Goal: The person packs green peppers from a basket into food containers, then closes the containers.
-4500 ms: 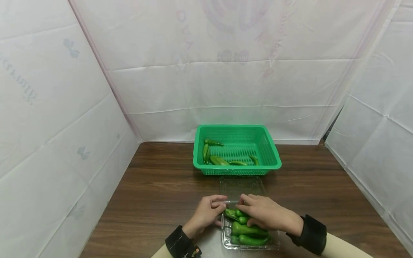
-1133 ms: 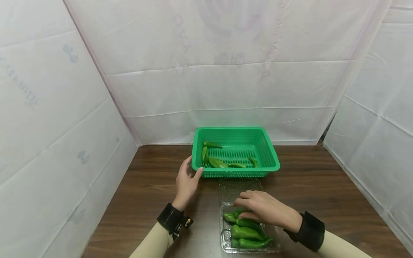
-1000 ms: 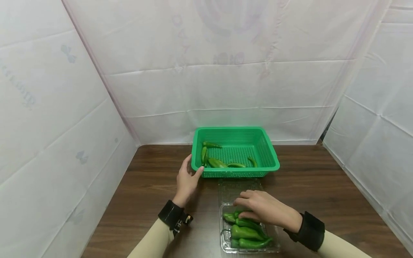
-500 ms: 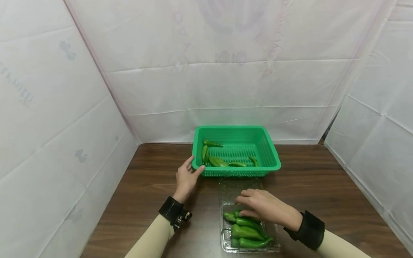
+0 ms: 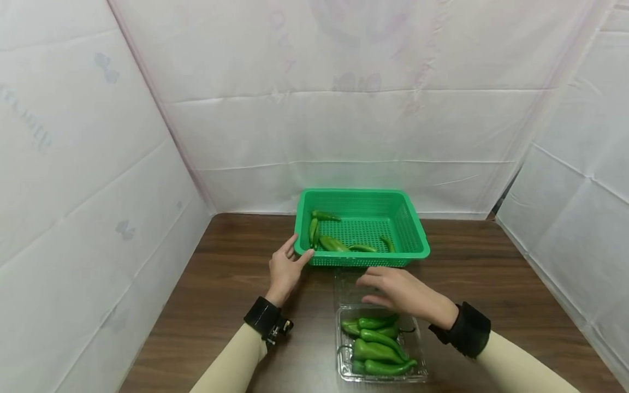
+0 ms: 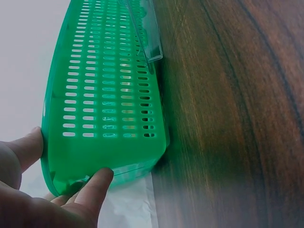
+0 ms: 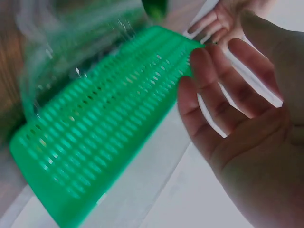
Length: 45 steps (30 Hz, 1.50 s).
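Green perforated basket (image 5: pixel 362 226) at far centre of wooden counter (image 5: pixel 231 295), holding several green peppers (image 5: pixel 332 243). Left hand (image 5: pixel 284 269) gripping near-left corner of basket, thumb on front wall, fingers (image 6: pixel 95 187) curled round rim. Right hand (image 5: pixel 400 290) hovering with relaxed, spread fingers (image 7: pixel 204 95), holding nothing, between basket and clear plastic clamshell (image 5: pixel 380 349). Clamshell lid lying flat, touching basket front; tray filled with more green peppers (image 5: pixel 375 341).
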Each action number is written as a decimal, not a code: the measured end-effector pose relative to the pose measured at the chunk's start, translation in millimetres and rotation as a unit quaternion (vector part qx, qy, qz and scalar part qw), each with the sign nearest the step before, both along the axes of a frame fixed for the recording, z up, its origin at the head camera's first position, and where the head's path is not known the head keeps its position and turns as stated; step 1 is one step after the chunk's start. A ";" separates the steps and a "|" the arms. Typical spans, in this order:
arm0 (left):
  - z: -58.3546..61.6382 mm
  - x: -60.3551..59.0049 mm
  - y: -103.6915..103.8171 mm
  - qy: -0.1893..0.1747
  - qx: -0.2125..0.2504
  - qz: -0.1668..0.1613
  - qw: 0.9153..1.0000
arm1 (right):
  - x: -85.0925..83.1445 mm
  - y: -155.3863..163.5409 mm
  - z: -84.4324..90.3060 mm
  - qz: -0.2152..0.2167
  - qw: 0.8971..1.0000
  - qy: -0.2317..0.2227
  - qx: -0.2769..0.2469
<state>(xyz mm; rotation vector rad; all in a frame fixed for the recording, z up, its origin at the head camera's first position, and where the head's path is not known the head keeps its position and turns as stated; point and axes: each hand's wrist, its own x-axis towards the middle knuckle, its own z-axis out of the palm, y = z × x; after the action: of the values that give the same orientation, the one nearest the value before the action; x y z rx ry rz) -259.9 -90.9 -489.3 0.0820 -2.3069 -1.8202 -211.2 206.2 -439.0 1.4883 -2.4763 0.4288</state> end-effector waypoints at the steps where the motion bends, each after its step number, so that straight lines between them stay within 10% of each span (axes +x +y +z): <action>1: -0.2 -0.1 -0.1 0.000 -0.001 0.000 1.000 | -4.1 -1.0 3.5 0.002 1.000 0.000 -0.009; 23: -2.6 -5.7 5.0 0.017 -0.019 0.004 1.000 | -116.5 -44.3 53.9 -0.077 0.992 -0.080 0.062; 45: -2.7 -2.2 20.1 0.030 -0.026 0.003 0.999 | -169.6 -77.5 29.6 -0.151 0.930 -0.243 0.232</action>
<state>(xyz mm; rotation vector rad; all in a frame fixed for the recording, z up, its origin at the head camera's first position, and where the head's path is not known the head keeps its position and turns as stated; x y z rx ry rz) -262.1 -70.8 -492.0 0.0263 -2.3081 -1.7333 -380.7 128.7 -409.4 1.2052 -3.3246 0.1698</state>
